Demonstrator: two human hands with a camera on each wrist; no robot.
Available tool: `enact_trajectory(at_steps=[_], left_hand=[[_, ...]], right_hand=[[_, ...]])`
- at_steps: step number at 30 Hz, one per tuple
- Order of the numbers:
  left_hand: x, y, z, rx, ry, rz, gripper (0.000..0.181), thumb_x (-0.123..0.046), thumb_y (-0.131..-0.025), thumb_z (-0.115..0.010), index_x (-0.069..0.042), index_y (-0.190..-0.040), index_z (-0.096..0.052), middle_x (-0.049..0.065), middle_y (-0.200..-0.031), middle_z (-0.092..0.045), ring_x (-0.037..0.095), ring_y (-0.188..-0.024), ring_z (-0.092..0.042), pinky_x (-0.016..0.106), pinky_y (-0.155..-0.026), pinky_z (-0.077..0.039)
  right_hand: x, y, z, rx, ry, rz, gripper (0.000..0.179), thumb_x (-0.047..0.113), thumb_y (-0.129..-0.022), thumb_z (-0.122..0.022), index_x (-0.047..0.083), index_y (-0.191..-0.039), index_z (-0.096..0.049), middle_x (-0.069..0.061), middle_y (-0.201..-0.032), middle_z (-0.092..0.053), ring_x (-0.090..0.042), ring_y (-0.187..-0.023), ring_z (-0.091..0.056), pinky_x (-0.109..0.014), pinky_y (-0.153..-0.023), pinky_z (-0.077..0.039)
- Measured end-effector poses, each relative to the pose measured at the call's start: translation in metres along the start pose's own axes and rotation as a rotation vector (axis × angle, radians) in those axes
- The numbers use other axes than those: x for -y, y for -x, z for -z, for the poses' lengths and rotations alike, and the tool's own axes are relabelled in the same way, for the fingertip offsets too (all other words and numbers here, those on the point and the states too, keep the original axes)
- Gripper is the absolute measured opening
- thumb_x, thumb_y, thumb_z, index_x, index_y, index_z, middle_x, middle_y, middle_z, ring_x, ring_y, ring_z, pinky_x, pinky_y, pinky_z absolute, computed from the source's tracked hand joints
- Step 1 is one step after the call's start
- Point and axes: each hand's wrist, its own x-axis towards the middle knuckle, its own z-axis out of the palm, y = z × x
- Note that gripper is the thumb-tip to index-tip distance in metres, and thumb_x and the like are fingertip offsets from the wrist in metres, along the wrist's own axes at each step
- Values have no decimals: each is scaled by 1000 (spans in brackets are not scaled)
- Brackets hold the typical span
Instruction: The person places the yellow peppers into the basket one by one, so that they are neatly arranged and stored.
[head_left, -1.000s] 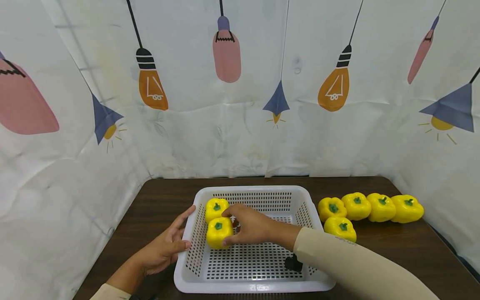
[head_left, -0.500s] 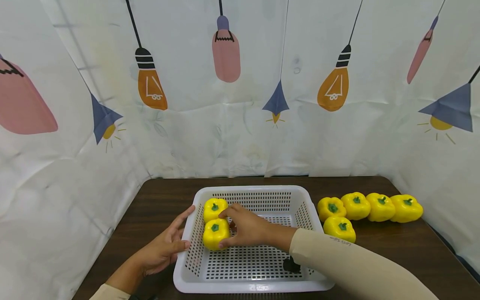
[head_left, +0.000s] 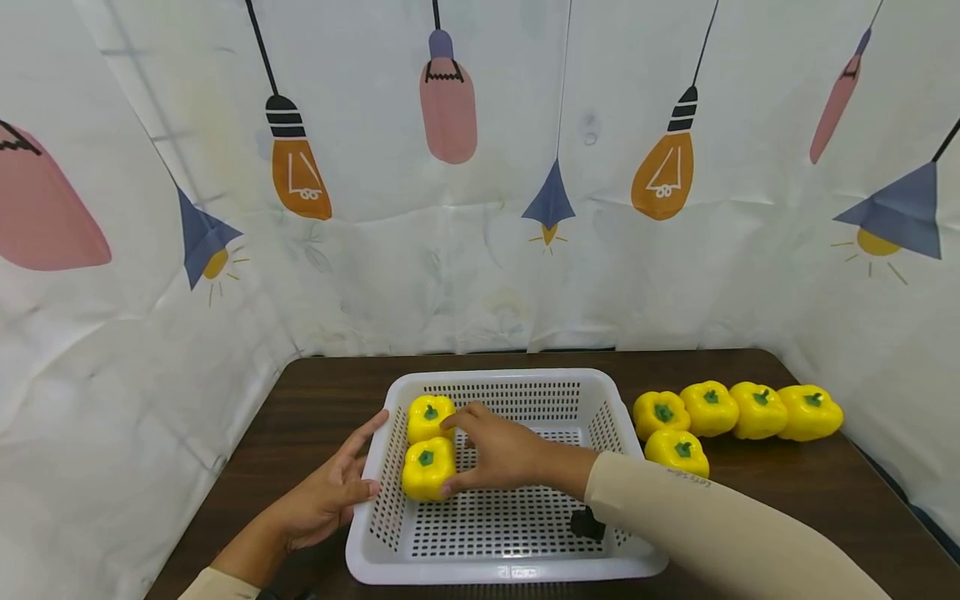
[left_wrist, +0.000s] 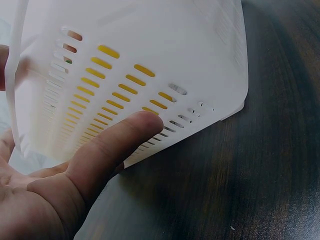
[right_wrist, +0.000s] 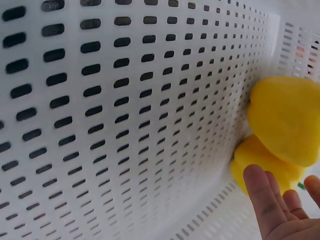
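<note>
A white perforated plastic basket (head_left: 507,572) stands on the dark table, with two yellow bell peppers inside along its left wall: a rear pepper (head_left: 431,418) and a front pepper (head_left: 429,469). My right hand (head_left: 495,450) reaches over the basket, its thumb tip by the front pepper and its fingertips beside the rear one. In the right wrist view, its fingers (right_wrist: 262,200) are extended beside the peppers, not wrapped round either. My left hand (head_left: 330,492) rests at the basket's left rim with spread fingers. In the left wrist view, a straight finger (left_wrist: 115,145) lies along the outer wall.
Several more yellow bell peppers stand right of the basket: a row at the back, including the rightmost pepper (head_left: 810,412), and one nearer pepper (head_left: 677,454). A small black object (head_left: 587,525) shows beneath my right forearm. A printed white sheet (head_left: 480,283) hangs behind the table (head_left: 330,387).
The front pepper has shifted slightly left toward the basket wall. My right hand has drawn slightly away from it. The left hand stays at the rim.
</note>
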Motion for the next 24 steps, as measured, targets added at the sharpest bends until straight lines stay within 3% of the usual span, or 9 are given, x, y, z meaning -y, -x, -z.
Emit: enact_trajectory(at_steps=[7,11,24], left_hand=[[-1,0,-1,6,6,-4,93,7,-103,-46,-38,-162,12,33,-160,-12,44,-132,-51,70,-96,-45],[-1,1,-1,1,4,0,93,6,-103,-46,-38,-162,12,31,-159,-18,44,-132,-52,69,-96,-46],[0,0,2,-3,0,21,92,5,-104,-45,-41,-161,9,27,-159,-22,45,-132,-51,70,-97,-45]], right_hand=[[0,8,17,2,-12,4,87,68,-76,-79,24,-147,-52,0,-144,-48,-14,-111,-62,-27,-83,-55],[-2,13,30,-10,-13,5,82,64,-80,-79,26,-147,-53,2,-140,-50,-18,-114,-63,-28,-81,-56],[-21,34,67,-60,-21,-34,80,69,-80,-75,27,-144,-55,1,-139,-51,-15,-111,-62,-33,-78,-56]])
